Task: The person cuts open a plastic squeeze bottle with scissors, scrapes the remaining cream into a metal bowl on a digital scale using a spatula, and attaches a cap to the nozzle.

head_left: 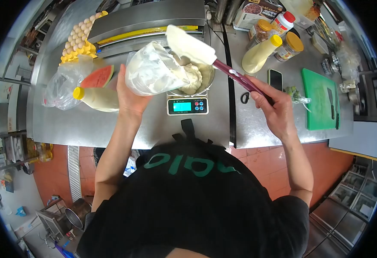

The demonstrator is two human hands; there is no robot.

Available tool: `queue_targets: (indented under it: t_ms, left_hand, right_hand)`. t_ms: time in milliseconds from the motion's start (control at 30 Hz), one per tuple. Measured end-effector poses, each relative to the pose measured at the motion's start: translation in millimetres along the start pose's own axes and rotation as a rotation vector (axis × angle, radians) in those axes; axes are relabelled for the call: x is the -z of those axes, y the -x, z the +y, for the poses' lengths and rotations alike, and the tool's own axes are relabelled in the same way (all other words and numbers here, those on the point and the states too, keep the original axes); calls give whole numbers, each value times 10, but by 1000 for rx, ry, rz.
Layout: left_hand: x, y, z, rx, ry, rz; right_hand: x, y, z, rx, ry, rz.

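Maroon-handled spatula (219, 64), metal bowl (208, 74) partly hidden, scale (188, 106) unreadable

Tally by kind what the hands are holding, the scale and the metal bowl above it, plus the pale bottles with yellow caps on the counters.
Spatula: 1
Translucent container: 1
Metal bowl: 1
Digital scale: 1
Pale yellow-capped bottles: 2
Total: 6
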State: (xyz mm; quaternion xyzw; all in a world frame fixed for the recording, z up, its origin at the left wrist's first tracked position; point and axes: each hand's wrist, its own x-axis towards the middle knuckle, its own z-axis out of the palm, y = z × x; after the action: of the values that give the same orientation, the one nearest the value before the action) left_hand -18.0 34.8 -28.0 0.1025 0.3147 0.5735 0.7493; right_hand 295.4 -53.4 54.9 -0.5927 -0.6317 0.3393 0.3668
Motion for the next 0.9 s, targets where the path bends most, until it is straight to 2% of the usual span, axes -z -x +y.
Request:
queue_targets:
  t_ms: [167, 233, 267, 333, 367, 467, 600, 667, 800, 867, 900]
  left_hand:
    - [-105, 17, 49, -25, -100, 15]
    - [-85, -9, 56, 2, -131, 16]
    - [-93, -15, 62, 8, -135, 16]
    - [-128, -33, 82, 35, -180, 44]
    - [-124, -56, 90, 42, -184, 41]
    - [-63, -122, 137, 37, -193, 31]
    - [-89, -139, 213, -49, -190, 91]
    - [-140, -121, 237, -78, -189, 136]
    - [-254, -117, 271, -110, -290, 164]
    - [-263, -129, 282, -115, -315, 178]
    - [-249, -153, 296, -115, -314, 171]
  right_hand:
    - [-34, -135, -16, 58, 89, -113]
    - [-54, -197, -68, 225, 261, -159]
    - [-47, -242, -92, 219, 259, -156]
    - [-13, -348, -139, 544, 661, -61]
    - [0, -392, -142, 536, 661, -57]
    - [11, -528, -118, 814, 901, 54]
    - [1, -557, -62, 793, 903, -1]
    - [-24, -521, -40, 663, 839, -114]
    - [-101, -535, 57, 558, 745, -201]
    - [-103, -593, 195, 483, 460, -251]
    - [-106, -591, 206, 483, 459, -251]
